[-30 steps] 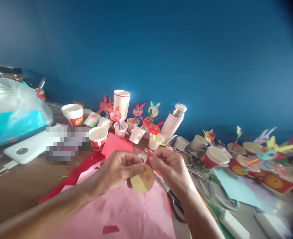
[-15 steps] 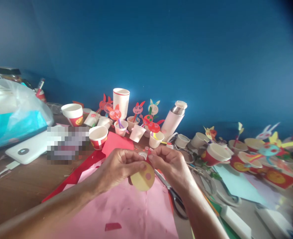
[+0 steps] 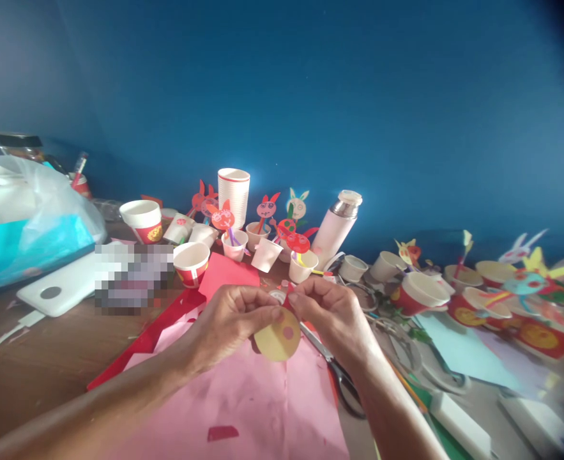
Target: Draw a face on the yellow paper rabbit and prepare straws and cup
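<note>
My left hand [image 3: 243, 314] pinches the upper left edge of a round yellow paper disc [image 3: 276, 340] with a pinkish round spot on it. My right hand [image 3: 322, 310] has thumb and forefinger closed on a small pointed red paper piece [image 3: 290, 294] at the disc's top edge. Whether the red piece is stuck to the disc, I cannot tell. Below both hands lies pink paper [image 3: 243, 402] bearing a small dark pink scrap [image 3: 223, 433]. Black-handled scissors [image 3: 342, 377] rest beneath my right wrist, partly covered.
Paper cups, several holding paper animal faces on sticks, line the back, with a white thermos [image 3: 335, 227] and a tall cup stack [image 3: 234, 198]. At left are a white power bank [image 3: 64, 284] and a plastic bag [image 3: 61, 211]. Light blue paper [image 3: 468, 354] lies right.
The view has shifted slightly. Both hands keep their pinch, and the yellow disc sits at nearly the same spot, turned a little.
</note>
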Demonstrator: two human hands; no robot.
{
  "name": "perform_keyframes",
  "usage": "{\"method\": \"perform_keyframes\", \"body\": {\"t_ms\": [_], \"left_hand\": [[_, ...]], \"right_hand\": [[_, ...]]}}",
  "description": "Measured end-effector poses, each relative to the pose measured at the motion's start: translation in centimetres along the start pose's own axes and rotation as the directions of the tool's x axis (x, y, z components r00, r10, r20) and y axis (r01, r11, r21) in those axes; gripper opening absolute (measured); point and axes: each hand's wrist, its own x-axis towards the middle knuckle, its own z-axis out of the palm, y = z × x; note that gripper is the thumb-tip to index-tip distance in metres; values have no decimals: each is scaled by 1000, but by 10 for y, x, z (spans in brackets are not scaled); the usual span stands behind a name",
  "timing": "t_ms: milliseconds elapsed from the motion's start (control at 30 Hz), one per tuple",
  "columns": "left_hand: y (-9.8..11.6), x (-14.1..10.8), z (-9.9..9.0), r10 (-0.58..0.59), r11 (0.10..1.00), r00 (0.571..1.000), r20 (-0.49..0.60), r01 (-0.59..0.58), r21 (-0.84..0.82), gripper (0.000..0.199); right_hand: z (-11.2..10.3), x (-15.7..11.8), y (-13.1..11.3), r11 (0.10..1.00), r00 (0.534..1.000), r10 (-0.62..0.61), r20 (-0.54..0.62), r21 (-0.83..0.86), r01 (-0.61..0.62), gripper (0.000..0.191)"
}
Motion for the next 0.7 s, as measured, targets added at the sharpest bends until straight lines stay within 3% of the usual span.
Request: {"method": "perform_keyframes", "body": {"t_ms": [700], "left_hand": [[2,0,3,-31,998,999,-32,29,-58,30]], "right_hand": [[-5,1,1,1000,1000,-6,11,18,6,18]]}}
